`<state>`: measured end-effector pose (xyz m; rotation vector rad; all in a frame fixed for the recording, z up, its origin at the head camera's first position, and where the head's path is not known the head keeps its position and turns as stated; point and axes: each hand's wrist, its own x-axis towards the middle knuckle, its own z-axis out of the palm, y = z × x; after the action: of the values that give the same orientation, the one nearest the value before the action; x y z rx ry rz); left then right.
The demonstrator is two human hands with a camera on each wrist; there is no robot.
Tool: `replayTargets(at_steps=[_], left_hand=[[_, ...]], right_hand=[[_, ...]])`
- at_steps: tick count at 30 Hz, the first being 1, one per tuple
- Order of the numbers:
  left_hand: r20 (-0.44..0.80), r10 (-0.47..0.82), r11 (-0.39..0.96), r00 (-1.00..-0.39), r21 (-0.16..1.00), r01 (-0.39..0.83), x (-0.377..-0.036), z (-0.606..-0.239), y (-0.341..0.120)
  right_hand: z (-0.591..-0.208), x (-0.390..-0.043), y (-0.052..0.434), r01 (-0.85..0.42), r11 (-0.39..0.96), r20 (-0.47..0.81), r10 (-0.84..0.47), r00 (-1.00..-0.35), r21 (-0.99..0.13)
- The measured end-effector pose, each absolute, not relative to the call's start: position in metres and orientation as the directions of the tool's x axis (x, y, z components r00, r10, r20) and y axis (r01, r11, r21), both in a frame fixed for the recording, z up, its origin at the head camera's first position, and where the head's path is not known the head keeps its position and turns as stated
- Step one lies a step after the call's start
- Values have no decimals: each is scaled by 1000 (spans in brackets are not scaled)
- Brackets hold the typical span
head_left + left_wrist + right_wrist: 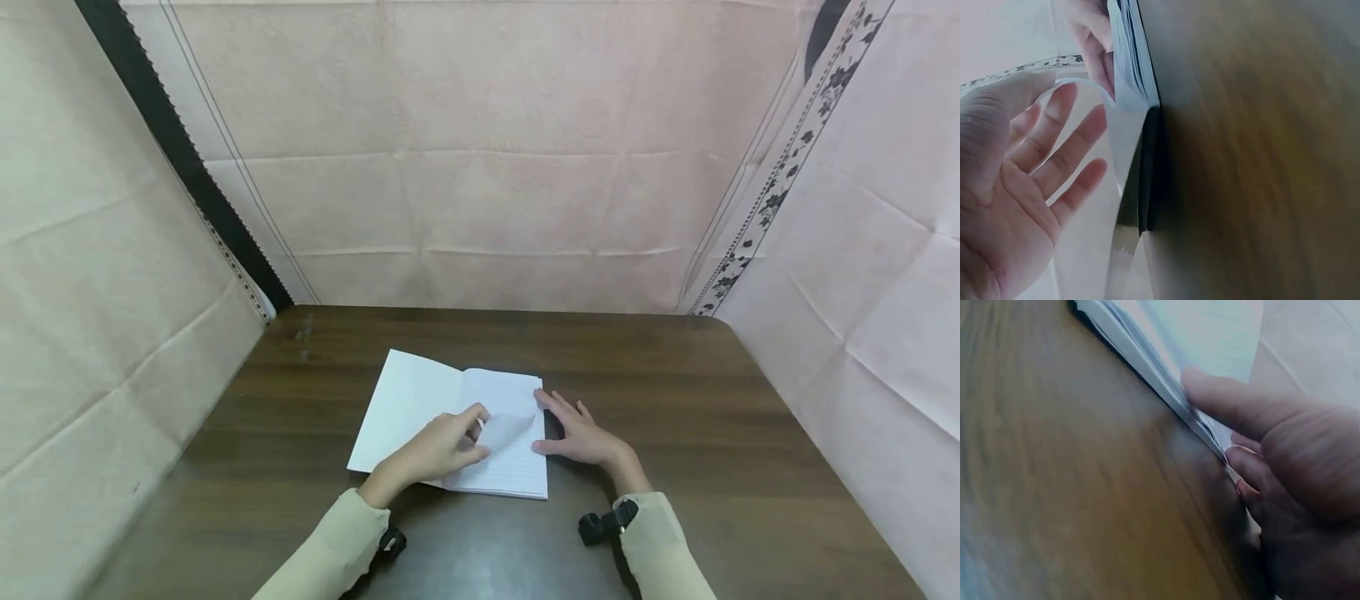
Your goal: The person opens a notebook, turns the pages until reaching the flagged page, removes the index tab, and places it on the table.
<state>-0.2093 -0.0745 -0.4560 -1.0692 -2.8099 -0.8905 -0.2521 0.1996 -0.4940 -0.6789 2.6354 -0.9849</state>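
An open notebook point(412, 396) lies on the table, a blank page on its left side and lined paper on its right. My left hand point(441, 447) reaches over the middle of it and pinches a page point(504, 429) that curves up off the stack. In the left wrist view, the thumb and index finger point(1054, 112) meet at that page's edge while the other fingers are spread. At the notebook's right edge, my right hand point(581, 437) rests with fingers extended. Its thumb point(1216, 394) lies on the lined paper in the right wrist view.
The brown wooden table point(637, 358) extends around the notebook. Pale creased cloth point(487, 200) hangs behind it and on both sides. Each wrist wears a black camera mount point(606, 523), close over the tabletop.
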Motion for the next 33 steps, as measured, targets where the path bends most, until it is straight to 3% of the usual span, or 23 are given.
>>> replayTargets(at_steps=[8, 19, 25, 33], left_hand=[[194, 547, 542, -814, 660, 521, -206, -454, -93], [176, 444, 613, -878, 656, 441, -186, -451, -153], [178, 371, 696, -911, 597, 400, -172, -449, -175], [68, 354, 788, -933, 516, 336, -162, -455, -184]], right_hand=[[-495, -252, 200, -341, 678, -82, -510, -857, -651], [-498, -254, 204, -433, 650, -6, -559, -829, -624], [-495, -256, 205, -444, 641, 7, -565, -825, -626], [-494, -256, 206, -444, 643, -5, -571, -821, -624]])
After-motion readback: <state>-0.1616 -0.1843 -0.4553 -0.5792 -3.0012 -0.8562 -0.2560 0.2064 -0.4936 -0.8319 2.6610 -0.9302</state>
